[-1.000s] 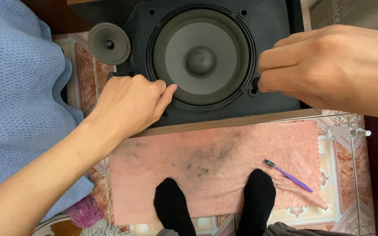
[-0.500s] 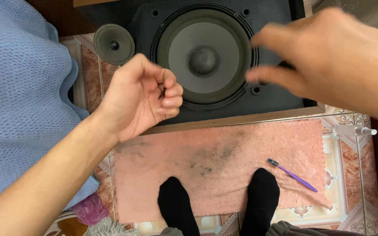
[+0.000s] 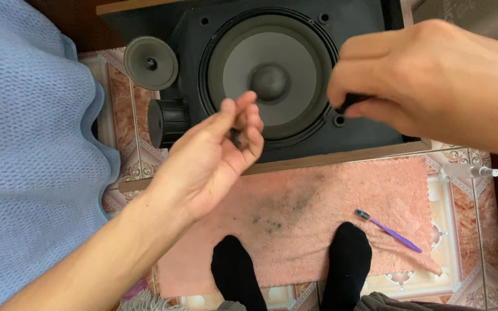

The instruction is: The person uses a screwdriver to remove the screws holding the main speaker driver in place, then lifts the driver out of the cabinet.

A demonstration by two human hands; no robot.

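Observation:
A black speaker cabinet [image 3: 364,135] lies face up on the floor, its large grey woofer cone [image 3: 269,80] in the middle. My left hand [image 3: 214,155] hovers palm up over the cabinet's lower left, pinching a small dark screw [image 3: 236,137] between thumb and fingertips. My right hand [image 3: 427,80] is above the woofer's right rim, fingers closed on a small black object [image 3: 351,102], probably a tool handle, near a screw hole [image 3: 339,120].
A small detached speaker driver [image 3: 151,62] and a black cylindrical part [image 3: 168,122] lie left of the cabinet. A dirty pink towel [image 3: 301,213] covers the tiled floor, with a purple toothbrush [image 3: 387,230] on it and my black-socked feet [image 3: 347,259]. A blue knitted cloth [image 3: 30,144] fills the left.
My left hand lifted off the woofer rim, turned palm up and now pinches a small screw. My right hand left the right rim, swung leftward and now grips a small black object.

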